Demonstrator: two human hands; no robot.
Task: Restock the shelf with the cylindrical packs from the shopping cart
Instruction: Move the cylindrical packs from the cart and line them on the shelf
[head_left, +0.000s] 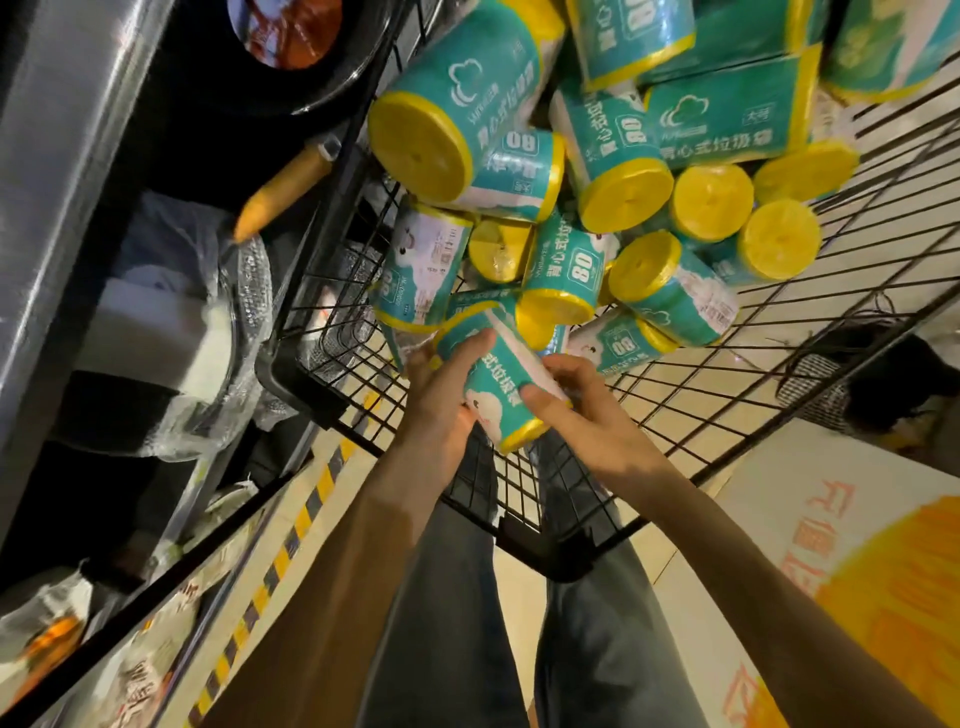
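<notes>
Both hands meet on a single teal pack (498, 384) with yellow ends, held at the near end of the wire shopping cart (727, 374). The left hand (441, 400) wraps the pack's left side, its fingers lying up along the wrapper and the thumb side underneath. The right hand (576, 405) grips the pack's right side, fingers curled over the white part of the label and the thumb pressed near the lower yellow end. The pack lies tilted between the two hands, its lower yellow end pointing toward the person and its far end touching the heap of other packs (613, 218) that fills the cart farther on. That heap lies in a jumble, many yellow round ends turned toward the camera. To the left of the cart stands the shelf (67, 218), holding goods wrapped in clear plastic. Under the forearms show the person's grey trousers (452, 623) and the pale tiled floor (519, 623).
</notes>
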